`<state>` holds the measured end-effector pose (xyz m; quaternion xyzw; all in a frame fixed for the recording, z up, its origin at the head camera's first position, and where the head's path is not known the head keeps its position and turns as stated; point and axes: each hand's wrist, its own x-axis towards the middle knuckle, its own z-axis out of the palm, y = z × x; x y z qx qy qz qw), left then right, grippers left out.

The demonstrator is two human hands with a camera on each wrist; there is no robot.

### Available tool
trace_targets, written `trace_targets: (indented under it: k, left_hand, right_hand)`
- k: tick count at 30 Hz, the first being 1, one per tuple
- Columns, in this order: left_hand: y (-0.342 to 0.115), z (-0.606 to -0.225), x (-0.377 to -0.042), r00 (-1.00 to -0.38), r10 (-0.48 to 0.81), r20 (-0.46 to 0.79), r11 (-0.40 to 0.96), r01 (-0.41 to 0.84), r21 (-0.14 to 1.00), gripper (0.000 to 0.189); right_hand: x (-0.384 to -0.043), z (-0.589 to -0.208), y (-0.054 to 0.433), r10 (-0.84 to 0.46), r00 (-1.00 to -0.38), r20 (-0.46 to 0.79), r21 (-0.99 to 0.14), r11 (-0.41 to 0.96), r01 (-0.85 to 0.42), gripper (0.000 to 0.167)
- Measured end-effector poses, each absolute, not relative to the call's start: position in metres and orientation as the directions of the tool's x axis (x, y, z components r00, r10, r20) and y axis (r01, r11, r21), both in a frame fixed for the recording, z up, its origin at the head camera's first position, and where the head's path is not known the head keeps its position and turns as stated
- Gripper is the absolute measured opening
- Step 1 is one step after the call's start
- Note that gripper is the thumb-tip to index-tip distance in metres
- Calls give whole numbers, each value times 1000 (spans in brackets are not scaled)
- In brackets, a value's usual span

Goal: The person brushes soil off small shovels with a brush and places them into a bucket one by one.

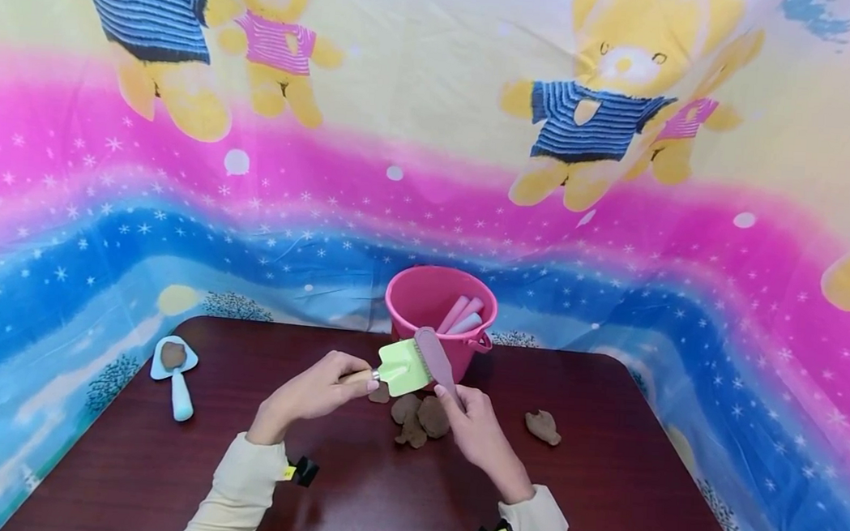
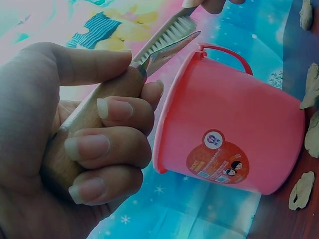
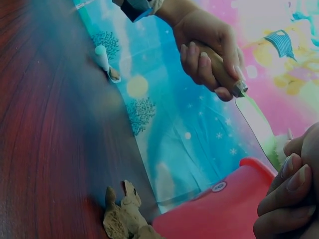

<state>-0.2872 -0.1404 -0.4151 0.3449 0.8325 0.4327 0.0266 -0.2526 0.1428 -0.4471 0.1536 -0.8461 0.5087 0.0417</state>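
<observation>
My left hand (image 1: 318, 389) grips the wooden handle (image 2: 112, 99) of a small light-green shovel (image 1: 402, 370). A mauve brush (image 1: 434, 355) is in my right hand (image 1: 483, 436), fingers curled round its handle. The brush's white bristles (image 2: 172, 36) lie against the shovel blade, in front of the rim of a pink bucket (image 2: 239, 114). Below the shovel, several brown clay-like lumps (image 1: 408, 419) sit on the table at the bucket's foot. In the right wrist view the brush is mostly hidden behind my right fingers (image 3: 286, 199).
Pink and pale handles (image 1: 463, 321) stick out of the bucket. On the table's left lies a pale blue-and-white trowel (image 1: 181, 397) with a brown lump (image 1: 173, 355) on it. Another lump (image 1: 542, 427) is at the right. A patterned cloth (image 1: 308, 266) hangs round the table's edges.
</observation>
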Motion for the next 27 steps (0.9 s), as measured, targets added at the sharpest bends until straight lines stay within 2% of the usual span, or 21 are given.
trace_targets:
  k: [5,13,27]
  left_hand:
    - [-142,-414,-287,-764,593,255,383,546,745,22]
    - [-145,-416,-287,-774,589,232,388,523,758,20]
    - [-150,-411,-287,-762,592,265,341,534,774,16]
  right_hand:
    - [-255,-449,149,-193,-948,252,-834,453,-314,49]
    - [-257,-451,156,-179,-956,231,-850,441,-288,51]
    - [-264,-448,170,-113,-972,207,-847,477,-236,53]
